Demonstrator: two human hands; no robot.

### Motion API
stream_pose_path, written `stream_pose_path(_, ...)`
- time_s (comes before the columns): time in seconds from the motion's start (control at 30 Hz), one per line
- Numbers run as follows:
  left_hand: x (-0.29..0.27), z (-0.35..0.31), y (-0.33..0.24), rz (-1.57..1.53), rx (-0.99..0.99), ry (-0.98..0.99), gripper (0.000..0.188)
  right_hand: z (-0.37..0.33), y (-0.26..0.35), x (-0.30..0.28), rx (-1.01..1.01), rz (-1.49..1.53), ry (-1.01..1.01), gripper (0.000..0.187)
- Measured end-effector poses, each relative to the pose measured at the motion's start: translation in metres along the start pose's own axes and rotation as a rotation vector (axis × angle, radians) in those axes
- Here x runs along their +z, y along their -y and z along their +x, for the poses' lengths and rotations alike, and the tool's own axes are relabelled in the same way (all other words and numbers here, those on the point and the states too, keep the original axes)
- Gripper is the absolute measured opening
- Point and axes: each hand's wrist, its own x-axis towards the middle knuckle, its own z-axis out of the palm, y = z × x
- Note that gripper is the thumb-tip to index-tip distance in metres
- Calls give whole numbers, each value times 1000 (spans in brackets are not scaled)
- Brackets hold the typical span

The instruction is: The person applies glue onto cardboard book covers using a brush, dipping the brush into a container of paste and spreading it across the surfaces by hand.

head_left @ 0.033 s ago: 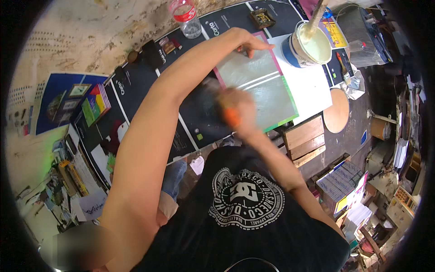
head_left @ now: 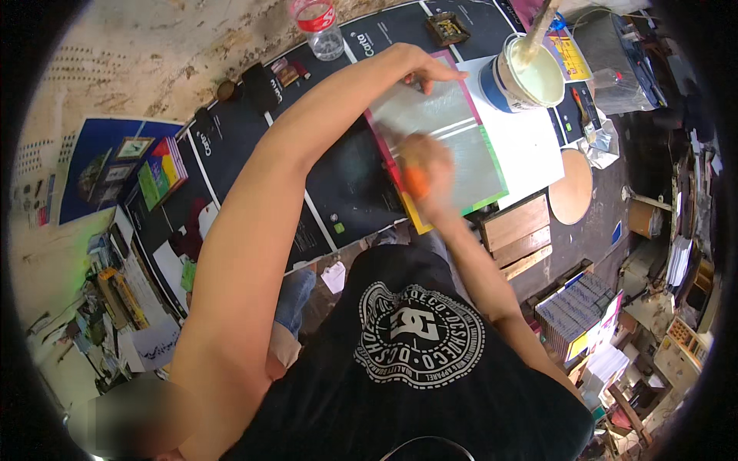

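A glossy grey-white sheet [head_left: 470,163] with pink, green and yellow borders lies on a dark panelled surface [head_left: 346,184]. White lines cross its middle. My left hand [head_left: 419,63] rests at its far edge, fingers stretched out and the thumb bent beneath, touching the sheet and gripping nothing visible. My right hand [head_left: 434,161] is closed around an orange-handled brush [head_left: 416,183] over the sheet's left near part. Motion smears the hand and the brush's working end. Right of the sheet, a bucket [head_left: 498,88] of pale liquid stands on white paper [head_left: 530,154], with a stick [head_left: 530,46] in it.
A plastic bottle [head_left: 327,42] and a small tray [head_left: 447,29] stand along the far side. Another brush [head_left: 583,107] lies right of the bucket. Wooden boards [head_left: 519,230] and a round board [head_left: 571,187] are at the right. Booklets [head_left: 163,175] lie far left.
My right hand and the brush have swept to the right across the sheet, baring its pink and yellow left border. My left hand stays at the far edge.
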Motion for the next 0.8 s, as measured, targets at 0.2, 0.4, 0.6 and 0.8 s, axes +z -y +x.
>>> stream_pose_path(0.2,4,10,-6,19,13,-1,102,-46,0,53,187,-317,272,38)
stream_pose_path(0.4,16,12,0,-36,-7,-57,100,-47,-27,-5,64,-217,145,47)
stream_pose_path(0.6,12,37,41,-69,-71,-91,105,-47,16,49,124,-255,316,43)
stream_pose_path(0.8,29,8,-2,1,-60,-109,104,-59,-14,-20,3,-118,205,48)
